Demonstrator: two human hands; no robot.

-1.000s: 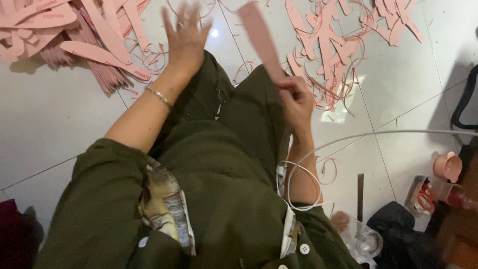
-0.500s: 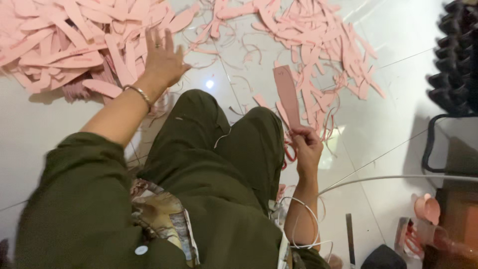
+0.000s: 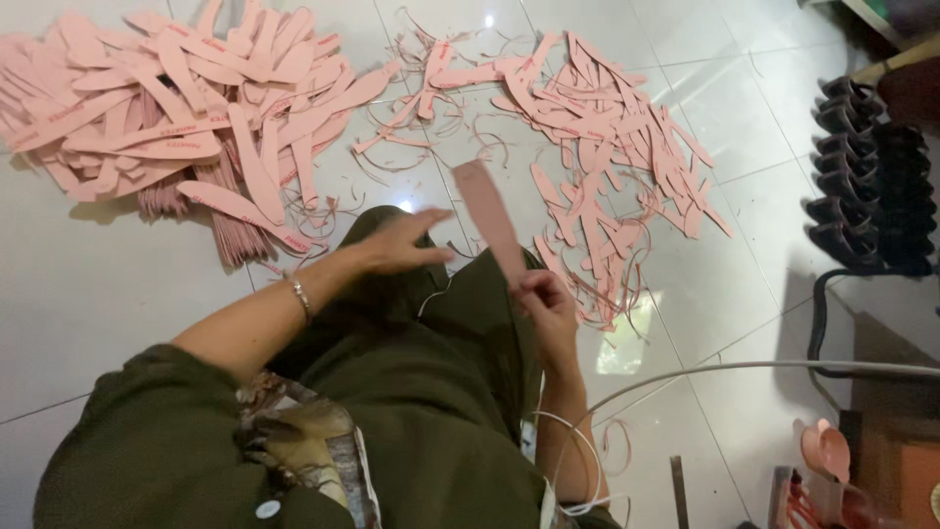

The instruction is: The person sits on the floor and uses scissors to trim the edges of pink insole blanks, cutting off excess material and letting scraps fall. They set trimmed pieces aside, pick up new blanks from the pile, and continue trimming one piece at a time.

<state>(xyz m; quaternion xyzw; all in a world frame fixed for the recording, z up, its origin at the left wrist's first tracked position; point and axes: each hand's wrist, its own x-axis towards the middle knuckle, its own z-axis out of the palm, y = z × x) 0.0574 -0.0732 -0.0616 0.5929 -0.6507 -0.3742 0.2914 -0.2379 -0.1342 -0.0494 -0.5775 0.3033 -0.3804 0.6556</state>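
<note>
Olive clothing: sleeves and trousers (image 3: pixel 411 392) of the seated person fill the near part of the head view.
Right hand (image 3: pixel 546 299): fingers pinch the lower end of a long pink strip (image 3: pixel 490 220), which stands tilted above the knee.
Left hand (image 3: pixel 401 245): open, fingers spread and reaching toward the strip, not touching it; a bracelet (image 3: pixel 300 297) circles the wrist.
White cable (image 3: pixel 734 368): runs across the floor at the right.
Floor (image 3: pixel 88 294): white glossy tiles.
Left heap (image 3: pixel 186 108): pink cut shapes piled far left.
Right heap (image 3: pixel 607 147): pink shapes and thin trimmings scattered beyond the strip.
Dark stack (image 3: pixel 862 176): black items at the far right.
</note>
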